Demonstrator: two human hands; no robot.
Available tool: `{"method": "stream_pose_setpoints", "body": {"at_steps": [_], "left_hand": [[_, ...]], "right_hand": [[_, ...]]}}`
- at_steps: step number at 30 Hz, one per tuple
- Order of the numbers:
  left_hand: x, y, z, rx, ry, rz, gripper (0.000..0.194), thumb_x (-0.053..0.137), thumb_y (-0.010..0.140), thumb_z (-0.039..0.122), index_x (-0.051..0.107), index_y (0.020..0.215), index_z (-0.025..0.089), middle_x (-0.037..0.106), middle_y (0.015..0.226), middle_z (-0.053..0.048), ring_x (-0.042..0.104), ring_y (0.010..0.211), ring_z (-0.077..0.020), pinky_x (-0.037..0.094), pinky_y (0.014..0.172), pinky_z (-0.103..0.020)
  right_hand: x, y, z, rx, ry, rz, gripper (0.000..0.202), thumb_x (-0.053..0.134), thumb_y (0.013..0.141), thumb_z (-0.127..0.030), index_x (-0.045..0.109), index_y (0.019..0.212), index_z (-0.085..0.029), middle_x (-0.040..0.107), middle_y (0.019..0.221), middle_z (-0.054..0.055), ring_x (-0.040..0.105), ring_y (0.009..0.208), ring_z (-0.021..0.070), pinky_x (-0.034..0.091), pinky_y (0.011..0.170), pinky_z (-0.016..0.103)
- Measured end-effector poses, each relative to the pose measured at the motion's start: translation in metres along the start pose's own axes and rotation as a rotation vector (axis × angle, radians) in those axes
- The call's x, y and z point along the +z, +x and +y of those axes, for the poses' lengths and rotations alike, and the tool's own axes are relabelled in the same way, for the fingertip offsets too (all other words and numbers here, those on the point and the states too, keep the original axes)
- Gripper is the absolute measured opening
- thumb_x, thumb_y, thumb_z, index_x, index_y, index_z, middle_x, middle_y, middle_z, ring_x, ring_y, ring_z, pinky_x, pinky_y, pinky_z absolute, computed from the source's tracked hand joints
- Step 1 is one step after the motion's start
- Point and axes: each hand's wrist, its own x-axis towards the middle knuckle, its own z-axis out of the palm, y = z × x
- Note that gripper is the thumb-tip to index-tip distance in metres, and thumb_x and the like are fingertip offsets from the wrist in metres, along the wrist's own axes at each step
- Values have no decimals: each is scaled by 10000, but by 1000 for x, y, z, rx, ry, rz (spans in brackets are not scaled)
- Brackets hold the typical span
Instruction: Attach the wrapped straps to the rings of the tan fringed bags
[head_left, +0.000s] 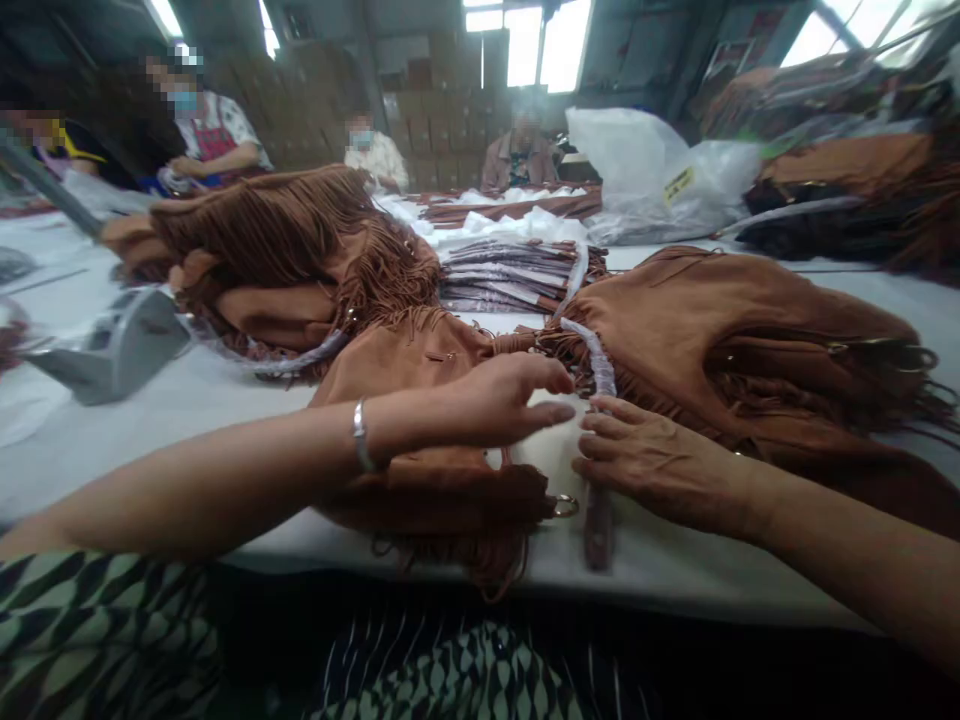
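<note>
My right hand (645,465) has its fingers curled over a brown bag strap (598,545) whose upper part is wrapped in clear film. The strap runs from the fringe down to the table's front. Just left of it, my left hand (521,400) hovers with thumb and fingers apart, holding nothing. Beneath my left forearm lies a brown fringed bag (397,365), a metal ring at its lower right end. Another brown suede bag (757,300) rests to the right, its opening facing right, partly behind my right hand.
Brown fringed bags (270,240) are heaped at the left, beside a grey tape dispenser (112,345). Wrapped straps (502,275) lie stacked behind the hands. A white plastic sack (660,175) and more bags (847,165) stand at the back right. Several people sit or stand across the table.
</note>
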Motion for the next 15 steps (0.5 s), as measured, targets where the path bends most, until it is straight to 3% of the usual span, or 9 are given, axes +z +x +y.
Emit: {"method": "stream_pose_setpoints", "body": {"at_steps": [2,5,8,10,15], "left_hand": [[-6,-26,24,7,68,133,413,521,848,308,483,1224,142,525,1224,-114,433,1147,-242,328,1005,-402],[-13,-45,34,-85,-101,137,414,500,865,327,463,1244,167,503,1264,-93,423,1179,-228,325,1024,-384],[-11,-41,23,-172,-427,-18,375,456,883,429,534,1132,160,592,1068,-63,554,932,-176,454,811,-297],[-4,-32,14,-174,-550,-80,368,454,878,462,569,1044,155,604,874,-34,546,739,-135,449,656,-247],[17,-16,4,-198,-815,142,338,500,854,453,575,907,127,514,641,18,433,513,-68,357,479,-193]], "right_hand": [[-4,-2,2,57,37,-42,194,481,857,-93,627,785,-199,620,729,24,550,771,188,375,873,402],[-15,-3,10,209,197,7,171,512,849,-178,619,718,-205,610,681,20,540,700,180,401,744,343],[-27,1,21,376,415,78,184,519,842,-266,608,691,-209,605,644,13,555,651,175,407,646,310],[-35,7,26,476,587,59,185,507,831,-263,598,684,-198,593,605,11,552,571,163,413,558,287],[-46,18,31,624,933,39,167,505,818,-321,572,766,-177,599,679,31,584,568,163,484,504,281]]}}
